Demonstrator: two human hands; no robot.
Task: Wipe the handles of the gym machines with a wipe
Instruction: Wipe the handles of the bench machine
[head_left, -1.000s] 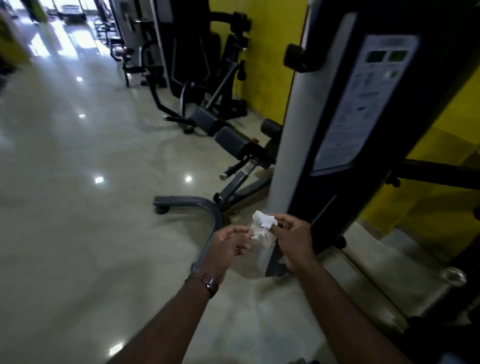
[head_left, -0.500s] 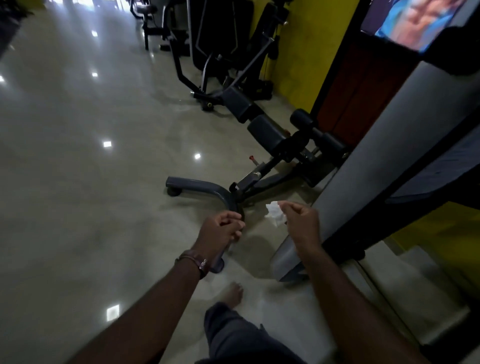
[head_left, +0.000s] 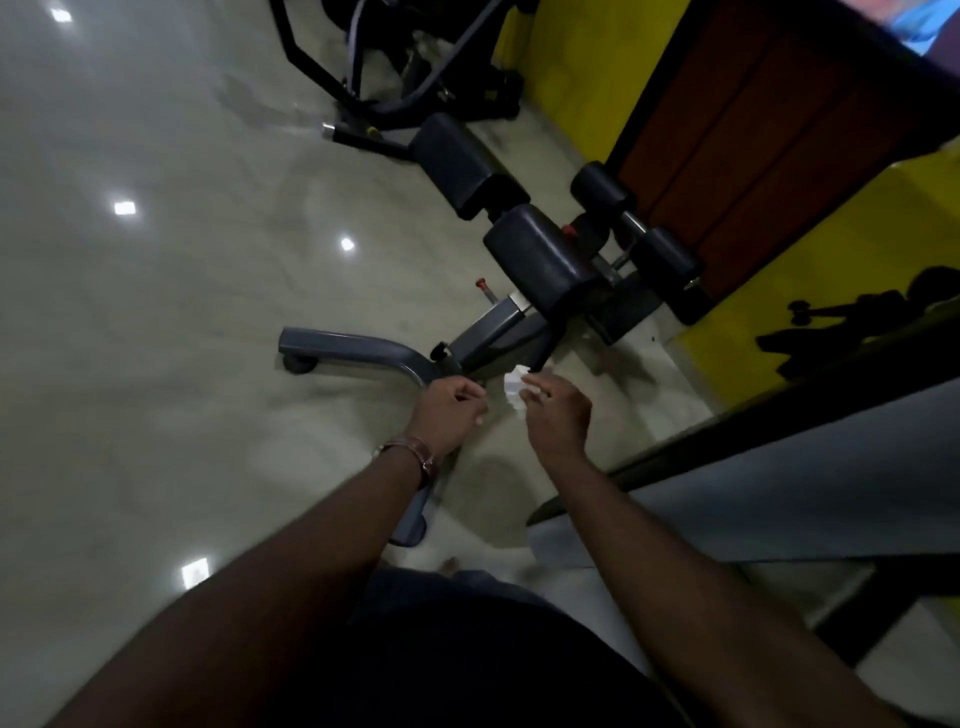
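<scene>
One wipe (head_left: 514, 388) pinched in right hand (head_left: 558, 413) fingers; left hand (head_left: 449, 415) fingers curled, empty.

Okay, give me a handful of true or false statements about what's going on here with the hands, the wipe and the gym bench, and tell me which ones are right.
1. The right hand holds the white wipe. True.
2. The wipe is pressed against a machine handle. False: it is held in the air above the floor, touching no machine.
3. A watch sits on the left wrist. True.
4. The left hand grips the bench's black pad. False: its fingers are curled and hold nothing, well short of the pad.
5. The wall behind the bench is yellow. True.
</scene>
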